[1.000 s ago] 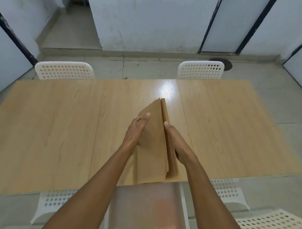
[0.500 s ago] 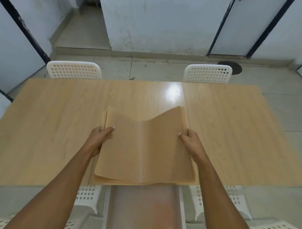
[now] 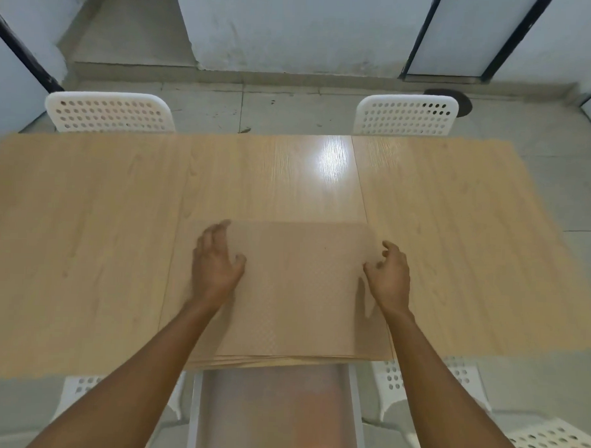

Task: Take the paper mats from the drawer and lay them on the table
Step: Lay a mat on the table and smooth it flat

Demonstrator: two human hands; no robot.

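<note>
At the six o'clock edge of the light wood-grain tabletop lies the stack of tan paper mats, flat, its near edge fanned slightly so several sheet edges show and overhanging the tabletop a little above the translucent white open drawer. The left hand sits at the stack's nine o'clock side, palm down, fingers loosely spread and curled, seemingly resting on or just over the top sheet; the blur there keeps me from telling whether they touch it. The right hand is at the three o'clock side, fingers half curled at the top sheet's edge, gripping nothing that I can make out. I judge the fetching step done and the laying-out step just beginning: the mats are on the tabletop but bunched in one pile. The next move likely calls for peeling a single sheet off the top without dragging its neighbours, then carrying it toward a place before one of the white perforated plastic chairs at eleven and one o'clock.
</note>
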